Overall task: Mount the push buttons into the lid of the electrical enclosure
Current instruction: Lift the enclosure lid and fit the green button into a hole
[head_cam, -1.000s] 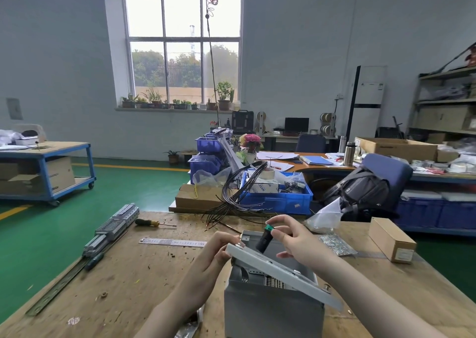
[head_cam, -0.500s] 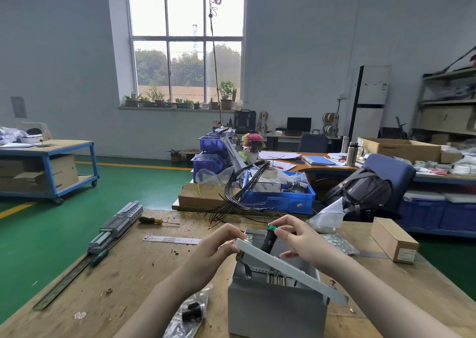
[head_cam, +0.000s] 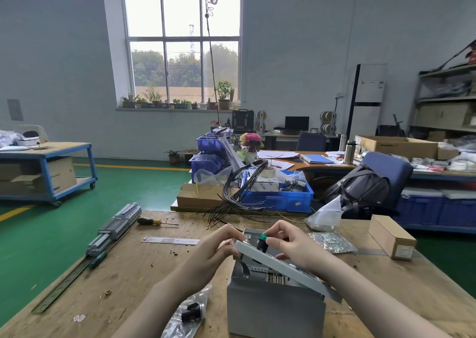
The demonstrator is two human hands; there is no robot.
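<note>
Both bare forearms reach forward from the bottom edge and converge near the middle. The left hand (head_cam: 219,245) has its fingers curled, gripping the raised edge of the lid (head_cam: 280,268). The right hand (head_cam: 293,245) arches above it, thumb and fingertips pinching the green-capped push button (head_cam: 263,242).

push button (head_cam: 262,242) lower body hidden behind lid (head_cam: 280,266), enclosure (head_cam: 275,312) base cut off

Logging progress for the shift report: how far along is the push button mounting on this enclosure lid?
Early. No button looks seated yet. In hand: the right hand pinches a green push button at the tilted lid; the left hand steadies the lid's edge. Left: black parts still in the plastic bag.
</note>
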